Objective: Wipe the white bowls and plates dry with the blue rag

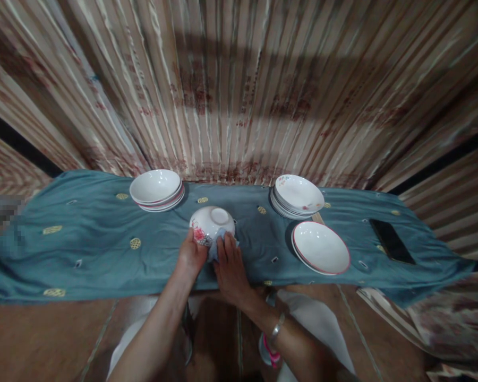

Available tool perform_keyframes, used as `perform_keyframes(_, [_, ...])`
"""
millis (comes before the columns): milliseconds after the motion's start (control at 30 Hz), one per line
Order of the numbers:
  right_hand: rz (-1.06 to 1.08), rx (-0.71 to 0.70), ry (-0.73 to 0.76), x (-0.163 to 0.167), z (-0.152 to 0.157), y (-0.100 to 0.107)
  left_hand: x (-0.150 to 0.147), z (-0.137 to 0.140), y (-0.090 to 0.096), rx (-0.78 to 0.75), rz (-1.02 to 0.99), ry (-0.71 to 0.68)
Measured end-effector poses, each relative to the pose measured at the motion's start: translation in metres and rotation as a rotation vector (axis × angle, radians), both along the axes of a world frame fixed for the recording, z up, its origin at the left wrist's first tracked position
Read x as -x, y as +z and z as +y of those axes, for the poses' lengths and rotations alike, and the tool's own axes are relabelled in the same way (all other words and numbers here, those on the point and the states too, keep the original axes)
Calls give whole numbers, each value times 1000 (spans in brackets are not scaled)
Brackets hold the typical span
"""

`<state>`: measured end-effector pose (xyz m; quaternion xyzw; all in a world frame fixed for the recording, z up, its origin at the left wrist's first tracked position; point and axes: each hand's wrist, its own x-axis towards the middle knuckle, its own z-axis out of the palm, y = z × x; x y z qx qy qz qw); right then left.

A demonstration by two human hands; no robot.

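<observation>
A white bowl [219, 216] with a red flower pattern is turned so that its base faces up and away from me. My left hand [191, 253] grips its near left side. In my right hand [230, 261] is a light blue cloth [213, 251], pressed against the bowl's outer wall on the near right; the fingers lie over the cloth and hide part of it. Beyond the bowl to the left stands a stack of bowls [156, 187]. At the back right is a stack of plates [298, 193] with small flowers, and nearer me a red-rimmed dish [322, 246] rests on another.
A green-blue cloth [103, 265] with yellow motifs covers the table. A black phone [391, 241] lies on the right. Behind the table hangs a pleated curtain [231, 106]. At the far left edge there is a blurred patch.
</observation>
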<state>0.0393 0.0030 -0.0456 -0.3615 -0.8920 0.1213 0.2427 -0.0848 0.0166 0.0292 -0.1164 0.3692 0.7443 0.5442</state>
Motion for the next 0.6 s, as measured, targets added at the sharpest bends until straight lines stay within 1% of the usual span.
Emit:
perform_keyframes(100, [-30,-93,64,0,2,6,2,-2,-10,12,13,-79])
perform_keyframes(167, [-43,-151,102,-1,4,11,2,-3,-16,29,16,-106])
perform_keyframes(267, [-42,-209,139,-3,8,19,-3,-4,-20,65,47,-39])
perform_keyframes(333, [-31,-235,150,-3,11,23,-7,-4,-18,77,83,4])
perform_keyframes(467, [-1,-266,144,-3,15,30,-17,-4,-6,85,155,75])
perform_keyframes(600, [9,-263,127,-1,20,37,-23,-3,-2,53,205,86])
